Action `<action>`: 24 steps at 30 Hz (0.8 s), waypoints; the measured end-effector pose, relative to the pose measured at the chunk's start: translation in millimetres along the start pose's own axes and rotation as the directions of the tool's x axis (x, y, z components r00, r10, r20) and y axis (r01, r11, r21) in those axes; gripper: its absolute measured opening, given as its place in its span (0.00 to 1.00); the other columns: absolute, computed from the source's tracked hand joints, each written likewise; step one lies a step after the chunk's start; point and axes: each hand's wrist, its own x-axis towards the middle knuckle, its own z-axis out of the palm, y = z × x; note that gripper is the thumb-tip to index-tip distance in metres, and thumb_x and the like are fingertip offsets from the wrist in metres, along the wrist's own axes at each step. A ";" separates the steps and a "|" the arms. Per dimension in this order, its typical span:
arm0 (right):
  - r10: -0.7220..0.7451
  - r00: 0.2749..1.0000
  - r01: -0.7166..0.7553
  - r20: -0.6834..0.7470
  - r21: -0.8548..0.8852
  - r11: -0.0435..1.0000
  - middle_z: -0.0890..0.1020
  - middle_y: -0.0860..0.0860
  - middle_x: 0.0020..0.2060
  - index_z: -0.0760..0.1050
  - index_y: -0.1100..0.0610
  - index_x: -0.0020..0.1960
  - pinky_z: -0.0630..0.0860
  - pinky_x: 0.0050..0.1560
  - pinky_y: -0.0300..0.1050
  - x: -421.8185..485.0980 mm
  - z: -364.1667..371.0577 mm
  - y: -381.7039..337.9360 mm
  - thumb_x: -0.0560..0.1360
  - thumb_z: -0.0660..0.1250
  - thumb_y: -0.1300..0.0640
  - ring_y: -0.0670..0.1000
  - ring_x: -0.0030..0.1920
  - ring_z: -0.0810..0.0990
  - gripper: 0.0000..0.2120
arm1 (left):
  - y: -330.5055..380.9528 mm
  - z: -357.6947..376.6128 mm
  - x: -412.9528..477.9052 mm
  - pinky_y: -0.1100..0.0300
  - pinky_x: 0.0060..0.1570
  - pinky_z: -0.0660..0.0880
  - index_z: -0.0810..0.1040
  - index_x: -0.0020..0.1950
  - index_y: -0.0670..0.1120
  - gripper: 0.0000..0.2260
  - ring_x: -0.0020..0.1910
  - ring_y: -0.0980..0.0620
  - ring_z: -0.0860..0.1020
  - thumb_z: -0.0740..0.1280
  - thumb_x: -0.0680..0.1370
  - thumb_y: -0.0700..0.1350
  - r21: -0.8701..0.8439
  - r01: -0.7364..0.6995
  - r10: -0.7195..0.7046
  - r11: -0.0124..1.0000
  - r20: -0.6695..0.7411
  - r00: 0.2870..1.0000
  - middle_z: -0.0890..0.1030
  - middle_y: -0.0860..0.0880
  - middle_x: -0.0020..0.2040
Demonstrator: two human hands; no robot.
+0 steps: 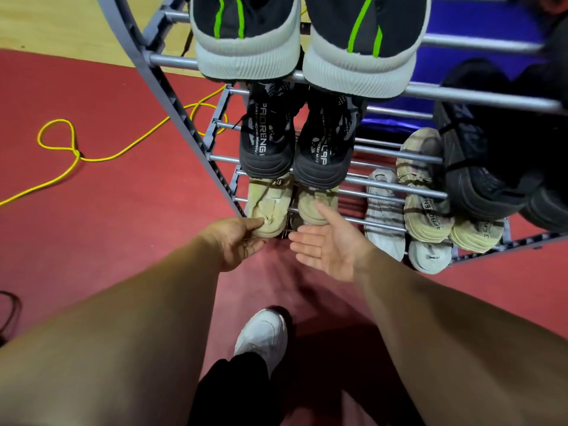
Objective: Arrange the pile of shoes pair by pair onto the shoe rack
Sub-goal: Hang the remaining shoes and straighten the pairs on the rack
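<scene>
A pale beige knit sneaker (270, 210) sits heel-out at the front-left corner of a low tier of the grey metal-tube shoe rack (172, 96), w/ its twin beige sneaker (318, 204) just beside it on the rt. The left hand (236, 238) pinches the first one's heel, thumb on top. The right hand (329, 244) is spread wide, palm up, holding nothing; its thumb lies over the twin's heel (contact unclear). The black lettered sneakers (267, 139) sit one tier above.

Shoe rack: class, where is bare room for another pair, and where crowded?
Bare bars right of the green-striped pair on top; a narrower gap between the black lettered pair and a beige shoe. Crowded lower right: white and beige shoes overlap.
</scene>
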 end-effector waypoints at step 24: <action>-0.074 0.980 0.063 -0.183 -0.064 0.996 0.88 0.57 0.50 0.77 0.63 0.63 0.83 0.53 0.52 5.4 16.0 -3.8 0.82 0.63 0.40 0.56 0.53 0.87 0.26 | 11.5 16.8 17.9 0.62 0.39 0.83 0.80 0.63 0.34 0.15 0.47 0.49 0.84 0.73 0.78 0.39 -0.311 -0.110 0.115 0.944 -0.004 0.993 0.83 0.40 0.58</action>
